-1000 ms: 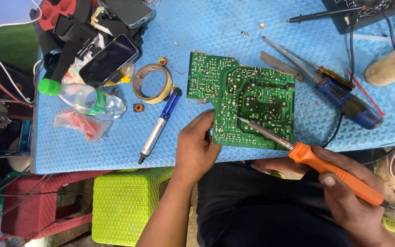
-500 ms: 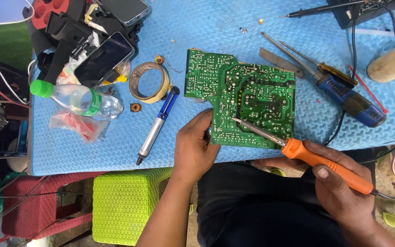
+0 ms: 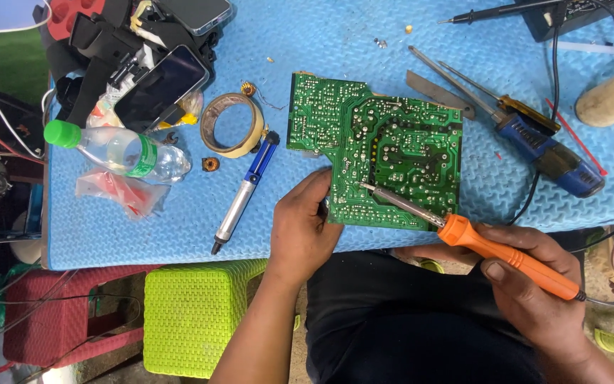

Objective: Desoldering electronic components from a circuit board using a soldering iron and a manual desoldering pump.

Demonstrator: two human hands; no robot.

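A green circuit board lies solder side up on the blue foam mat. My left hand grips the board's lower left edge. An orange-handled soldering iron sits in my right hand; its metal tip touches the board's lower middle part, left of centre.
A blue and silver desoldering pump lies left of the board, beside a tape roll, a plastic bottle and a phone. A blue screwdriver, tweezers and a probe lie to the right. Green and red stools stand below.
The soldering iron's tip has slid slightly left across the board. My left hand keeps its hold on the board's edge.
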